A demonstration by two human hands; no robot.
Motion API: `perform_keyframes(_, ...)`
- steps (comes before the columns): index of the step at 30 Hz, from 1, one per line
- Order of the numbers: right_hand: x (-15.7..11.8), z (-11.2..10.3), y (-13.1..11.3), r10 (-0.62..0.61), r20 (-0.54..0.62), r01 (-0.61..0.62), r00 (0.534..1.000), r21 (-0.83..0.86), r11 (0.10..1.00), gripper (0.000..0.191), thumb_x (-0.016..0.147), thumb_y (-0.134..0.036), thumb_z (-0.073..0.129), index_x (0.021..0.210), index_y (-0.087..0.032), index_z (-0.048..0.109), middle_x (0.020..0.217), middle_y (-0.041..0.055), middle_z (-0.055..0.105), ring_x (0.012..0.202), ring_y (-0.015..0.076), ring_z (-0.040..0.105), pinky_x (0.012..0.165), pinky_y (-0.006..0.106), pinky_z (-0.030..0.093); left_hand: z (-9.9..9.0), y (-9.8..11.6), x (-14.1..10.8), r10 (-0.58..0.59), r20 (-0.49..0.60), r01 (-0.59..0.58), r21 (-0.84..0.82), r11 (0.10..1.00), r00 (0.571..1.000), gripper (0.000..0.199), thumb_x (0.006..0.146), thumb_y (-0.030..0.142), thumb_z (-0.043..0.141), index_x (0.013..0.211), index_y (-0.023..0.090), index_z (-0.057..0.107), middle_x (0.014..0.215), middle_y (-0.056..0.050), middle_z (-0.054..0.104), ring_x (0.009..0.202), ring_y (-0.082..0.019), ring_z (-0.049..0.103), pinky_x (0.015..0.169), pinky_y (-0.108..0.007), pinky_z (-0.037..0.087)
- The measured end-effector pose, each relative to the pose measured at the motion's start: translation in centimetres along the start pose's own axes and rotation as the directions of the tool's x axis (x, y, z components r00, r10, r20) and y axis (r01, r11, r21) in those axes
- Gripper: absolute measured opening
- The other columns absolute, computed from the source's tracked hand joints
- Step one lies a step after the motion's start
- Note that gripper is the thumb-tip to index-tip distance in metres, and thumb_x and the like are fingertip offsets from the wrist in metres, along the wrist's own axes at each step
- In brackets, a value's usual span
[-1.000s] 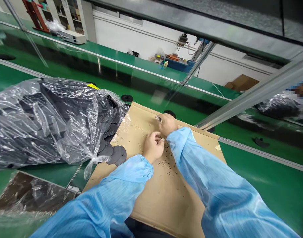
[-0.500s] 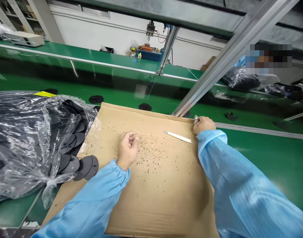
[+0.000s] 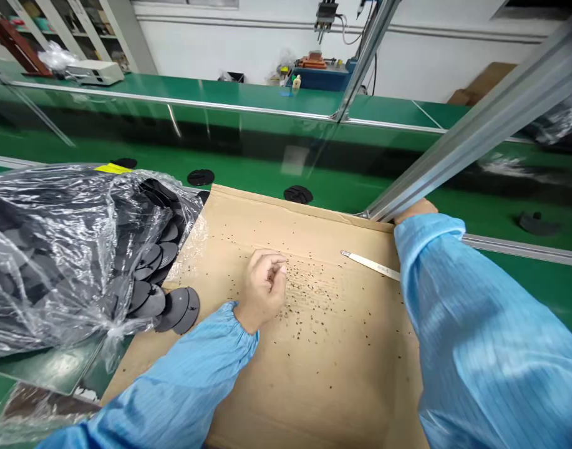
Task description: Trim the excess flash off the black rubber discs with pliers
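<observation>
My left hand [image 3: 263, 290] hovers over the cardboard sheet [image 3: 286, 386] with its fingers curled into a pinch; whatever lies between the fingertips is too small to make out. Many tiny dark bits [image 3: 309, 299] are scattered on the cardboard just right of it. My right hand [image 3: 414, 211] reaches to the cardboard's far right corner, behind the metal post, its fingers hidden. A white-handled tool [image 3: 372, 265] lies on the cardboard between the two hands, nearer the right sleeve.
A clear plastic bag [image 3: 70, 249] of black discs fills the left side, with loose discs [image 3: 178, 308] beside it. A slanted metal post [image 3: 458, 137] rises at the right. More black parts [image 3: 298, 194] lie on the green surface beyond the cardboard.
The view has shifted, so the scene sits differently. My right hand has gone behind the post, and the metallic object at its fingers no longer shows. My left hand stays pinched.
</observation>
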State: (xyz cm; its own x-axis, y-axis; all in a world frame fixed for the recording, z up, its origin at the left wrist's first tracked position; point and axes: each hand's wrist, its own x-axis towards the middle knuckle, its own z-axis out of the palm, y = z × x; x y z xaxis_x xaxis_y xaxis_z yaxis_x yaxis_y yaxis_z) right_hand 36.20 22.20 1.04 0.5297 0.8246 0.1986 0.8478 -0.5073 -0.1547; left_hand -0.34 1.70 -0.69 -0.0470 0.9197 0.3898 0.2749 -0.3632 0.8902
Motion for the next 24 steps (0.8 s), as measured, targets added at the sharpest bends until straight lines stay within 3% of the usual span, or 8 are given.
perform_keyframes(3, -1.3, -1.5, 0.4, 0.140, -0.080, -0.137, 0.987, 0.046, 0.990, 0.028, 0.081, -0.015, 0.056, 0.106, -0.005, 0.065, 0.089, 0.0216, 0.063, 0.082, 0.0247, 0.057, 0.063, 0.037, 0.031, -0.1, 0.1, 0.0, -0.005, 0.007, 0.005, -0.004, 1.000, 1.000, 0.015, 0.085, 0.017, 0.050, 0.097, 0.017, 0.059, 0.102, -0.009, 0.055, 0.079, -0.013, 0.058, 0.068, -0.025, 0.053)
perform_keyframes(5, -2.9, -2.7, 1.1, 0.201, -0.225, -0.164, 0.953, 0.175, 0.971, 0.032, 0.081, -0.019, 0.058, 0.110, -0.008, 0.063, 0.094, 0.0210, 0.064, 0.084, 0.0253, 0.056, 0.066, 0.039, 0.033, -0.1, 0.0, 0.0, -0.004, -0.001, 0.004, -0.019, 1.000, 1.000, 0.015, 0.084, 0.017, 0.050, 0.097, 0.017, 0.059, 0.102, -0.009, 0.055, 0.078, -0.013, 0.058, 0.069, -0.026, 0.052)
perform_keyframes(9, -7.5, -4.6, 2.6, 0.265, -0.555, -0.008, 0.789, 0.421, 0.907, 0.034, 0.077, -0.018, 0.060, 0.110, -0.010, 0.062, 0.101, 0.0199, 0.064, 0.089, 0.0264, 0.058, 0.076, 0.039, 0.039, -0.2, -0.3, 0.1, -0.003, -0.033, 0.001, -0.059, 0.998, 0.999, 0.014, 0.084, 0.018, 0.051, 0.096, 0.017, 0.059, 0.101, -0.009, 0.056, 0.076, -0.012, 0.058, 0.069, -0.026, 0.051)
perform_keyframes(13, -14.2, -5.9, 1.4, 0.360, -0.599, 0.066, 0.715, 0.571, 0.818, 0.027, 0.071, -0.019, 0.061, 0.097, -0.012, 0.062, 0.093, 0.0179, 0.064, 0.083, 0.0264, 0.060, 0.076, 0.038, 0.045, -0.1, -0.2, 0.2, -0.095, -0.001, 0.094, -0.174, 0.980, 0.995, 0.013, 0.086, 0.025, 0.054, 0.095, 0.017, 0.057, 0.093, -0.007, 0.060, 0.072, -0.011, 0.058, 0.070, -0.027, 0.051)
perform_keyframes(17, -22.7, -6.1, -2.5, 0.091, -0.480, 0.287, 0.873, 0.655, 0.699, 0.025, 0.070, -0.039, 0.064, 0.084, -0.018, 0.059, 0.072, 0.0051, 0.057, 0.066, 0.0217, 0.056, 0.065, 0.037, 0.047, -0.1, 0.5, 0.5, -0.248, 0.188, 0.308, -0.441, 0.843, 0.950, 0.041, 0.077, 0.035, 0.068, 0.108, 0.015, 0.049, 0.097, -0.008, 0.063, 0.073, -0.011, 0.061, 0.068, -0.026, 0.052)
perform_keyframes(20, -27.8, -6.0, -5.5, -0.163, -0.311, 0.346, 0.936, 0.738, 0.579, 0.034, 0.074, -0.048, 0.062, 0.088, -0.017, 0.059, 0.072, 0.0025, 0.056, 0.064, 0.0189, 0.054, 0.064, 0.035, 0.048, -0.3, 0.8, 1.0, -0.277, 0.308, 0.409, -0.560, 0.720, 0.910, 0.047, 0.072, 0.029, 0.073, 0.109, 0.014, 0.047, 0.101, -0.009, 0.062, 0.070, -0.009, 0.062, 0.062, -0.022, 0.051)
perform_keyframes(22, -29.5, -6.4, -7.1, -0.327, -0.274, 0.421, 0.904, 0.701, 0.575, 0.032, 0.078, -0.047, 0.059, 0.091, -0.018, 0.060, 0.076, 0.0038, 0.058, 0.067, 0.0195, 0.055, 0.068, 0.037, 0.048, -0.5, 0.6, 1.2, -0.321, 0.344, 0.468, -0.567, 0.678, 0.882, 0.033, 0.076, 0.025, 0.069, 0.100, 0.014, 0.051, 0.087, -0.004, 0.062, 0.061, -0.007, 0.059, 0.055, -0.020, 0.049)
perform_keyframes(24, -30.3, -7.5, -8.7, -0.401, -0.385, 0.556, 0.831, 0.588, 0.588, 0.028, 0.081, -0.043, 0.057, 0.097, -0.019, 0.060, 0.086, 0.0072, 0.060, 0.074, 0.0214, 0.057, 0.075, 0.040, 0.048, -0.6, 0.3, 1.5, -0.377, 0.316, 0.492, -0.555, 0.671, 0.871, 0.018, 0.079, 0.022, 0.064, 0.091, 0.014, 0.054, 0.073, 0.001, 0.059, 0.053, -0.006, 0.053, 0.051, -0.019, 0.046)
